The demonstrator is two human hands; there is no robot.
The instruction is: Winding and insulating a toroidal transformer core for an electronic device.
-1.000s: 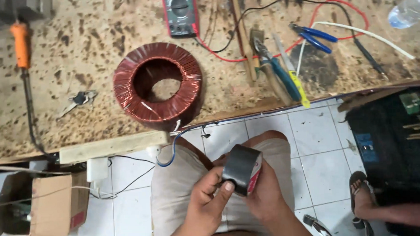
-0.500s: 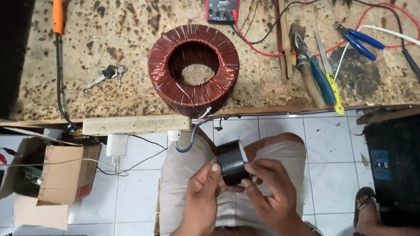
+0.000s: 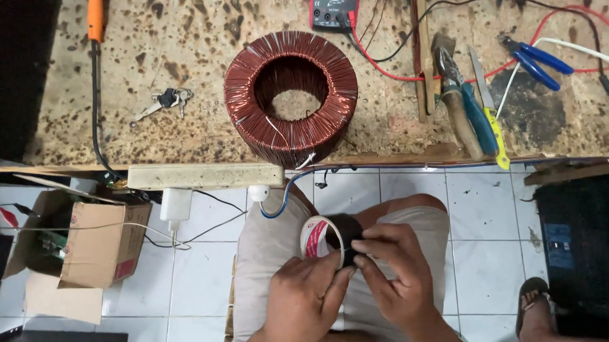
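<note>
One roll of black electrical tape (image 3: 334, 237) is being held over the lap, the fingers of the left hand (image 3: 302, 302) and right hand (image 3: 396, 276) clamped on it; one copper toroidal coil (image 3: 290, 97) and one bunch of keys (image 3: 164, 102) are lying on the bench (image 3: 179, 54)

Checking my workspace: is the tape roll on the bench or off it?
Off it: both hands hold the tape roll over the lap, below the bench.

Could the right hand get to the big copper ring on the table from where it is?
Probably yes. The right hand is busy gripping the roll of black tape with the left hand, but the copper coil sits just ahead near the bench edge, with nothing between.
</note>
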